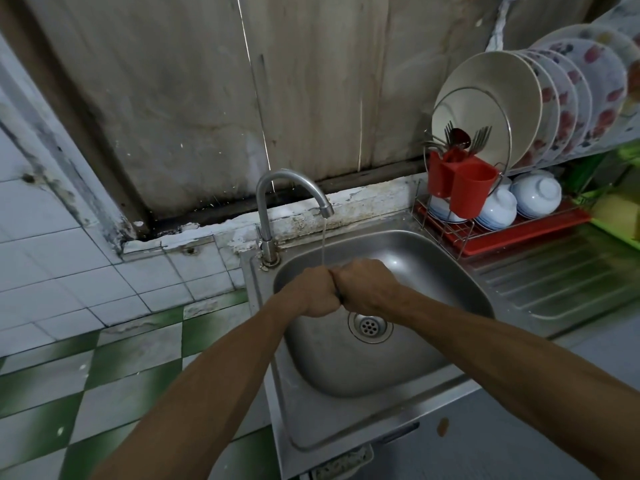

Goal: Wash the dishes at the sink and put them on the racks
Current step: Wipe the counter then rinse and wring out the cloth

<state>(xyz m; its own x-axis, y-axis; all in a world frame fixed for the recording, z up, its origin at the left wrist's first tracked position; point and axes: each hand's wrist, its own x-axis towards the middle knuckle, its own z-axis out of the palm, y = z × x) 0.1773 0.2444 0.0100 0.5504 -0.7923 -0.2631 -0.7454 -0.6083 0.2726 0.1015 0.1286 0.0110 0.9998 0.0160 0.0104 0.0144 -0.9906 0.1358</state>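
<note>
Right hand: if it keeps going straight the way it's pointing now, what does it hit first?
The left hand. The right hand points leftward across the sink, and their knuckles look pressed together, though the exact contact is hard to judge.

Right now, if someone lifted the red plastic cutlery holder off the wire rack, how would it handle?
The red plastic cutlery holder is probably light and stiff itself. The metal forks and spoons standing in it likely make it top-heavy, apt to tip. It may snag on the wire rack.
</note>
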